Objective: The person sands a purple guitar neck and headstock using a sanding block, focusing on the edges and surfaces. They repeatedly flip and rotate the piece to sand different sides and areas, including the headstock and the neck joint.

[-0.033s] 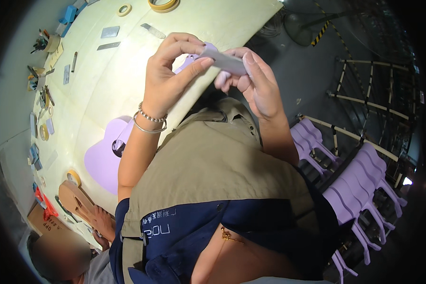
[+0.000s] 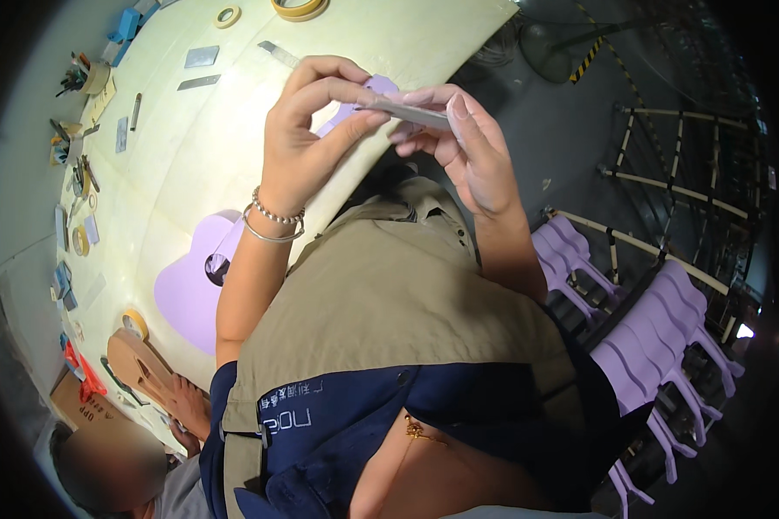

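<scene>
My left hand (image 2: 316, 130) is closed on a lilac part (image 2: 379, 85) above the pale table's edge, its thumb meeting the end of a thin grey flat strip (image 2: 415, 116). My right hand (image 2: 472, 156) is closed on that strip, seen nearly edge-on, with thumb on it and fingertips curled around it. Both hands hide much of the lilac part, so its shape is unclear. A lilac guitar body (image 2: 186, 290) lies on the table beside my left forearm.
Blades (image 2: 197, 81), tape rolls (image 2: 299, 9) and tool pots (image 2: 95, 78) sit on the table (image 2: 190, 156). At lower left, a co-worker (image 2: 112, 467) has hands on a wooden guitar body (image 2: 138, 368). Several lilac guitar necks (image 2: 649, 329) rest on racks (image 2: 684, 190) at right.
The grey strip has tipped from showing its face to nearly edge-on. My right fingers have risen over its top, and my left fingers have shifted slightly.
</scene>
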The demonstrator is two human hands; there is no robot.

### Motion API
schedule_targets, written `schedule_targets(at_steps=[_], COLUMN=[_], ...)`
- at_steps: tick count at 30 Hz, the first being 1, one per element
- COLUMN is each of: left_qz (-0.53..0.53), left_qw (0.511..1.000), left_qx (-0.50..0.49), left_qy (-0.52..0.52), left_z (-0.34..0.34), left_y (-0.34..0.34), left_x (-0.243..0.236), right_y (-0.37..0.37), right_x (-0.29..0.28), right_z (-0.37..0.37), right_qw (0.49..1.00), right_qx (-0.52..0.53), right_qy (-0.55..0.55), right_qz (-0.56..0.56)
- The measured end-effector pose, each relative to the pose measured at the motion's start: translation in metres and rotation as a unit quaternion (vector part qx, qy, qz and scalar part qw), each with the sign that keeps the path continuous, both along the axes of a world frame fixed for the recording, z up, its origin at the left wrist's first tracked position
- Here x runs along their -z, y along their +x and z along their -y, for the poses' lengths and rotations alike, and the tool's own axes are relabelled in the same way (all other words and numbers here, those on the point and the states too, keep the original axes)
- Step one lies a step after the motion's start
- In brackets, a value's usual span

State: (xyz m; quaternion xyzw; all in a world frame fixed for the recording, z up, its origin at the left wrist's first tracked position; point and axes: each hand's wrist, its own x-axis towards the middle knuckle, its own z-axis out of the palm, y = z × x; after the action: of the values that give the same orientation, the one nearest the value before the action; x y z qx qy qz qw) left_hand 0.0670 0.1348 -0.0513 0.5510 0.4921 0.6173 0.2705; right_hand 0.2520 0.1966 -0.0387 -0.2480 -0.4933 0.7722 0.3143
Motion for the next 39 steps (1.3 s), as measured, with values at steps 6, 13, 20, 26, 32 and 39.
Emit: schedule_targets(at_steps=[6,13,20,26,32,39], left_qz=[-0.318,-0.336,-0.328,-0.447,-0.474,-0.357], left_qw=[0.913,0.893,0.94,0.858,0.83,0.848], left_qx=[-0.14,-0.165,-0.098,-0.053,0.034,0.152], left_qy=[0.215,0.248,0.007,-0.245,-0.293,-0.36], left_z=[0.015,0.019,0.021,0.016,0.01,-0.022], left_y=[-0.001,0.006,0.012,-0.009,0.007,-0.018], left_x=[-0.003,0.006,0.057,0.107,0.096,0.102], right_y=[-0.002,-0.012,0.007,0.033,0.021,0.007], right_x=[0.005,0.014,0.087,0.148,0.177,0.201], right_z=[0.006,0.016,0.009,0.008,0.005,-0.023], right_qw=[0.995,0.98,0.982,0.953,0.829,0.742], right_qx=[0.017,0.015,0.105,0.131,0.242,0.22], right_qy=[-0.034,-0.078,-0.121,-0.019,0.343,0.529], right_qz=[-0.094,-0.182,-0.104,0.272,0.37,0.348])
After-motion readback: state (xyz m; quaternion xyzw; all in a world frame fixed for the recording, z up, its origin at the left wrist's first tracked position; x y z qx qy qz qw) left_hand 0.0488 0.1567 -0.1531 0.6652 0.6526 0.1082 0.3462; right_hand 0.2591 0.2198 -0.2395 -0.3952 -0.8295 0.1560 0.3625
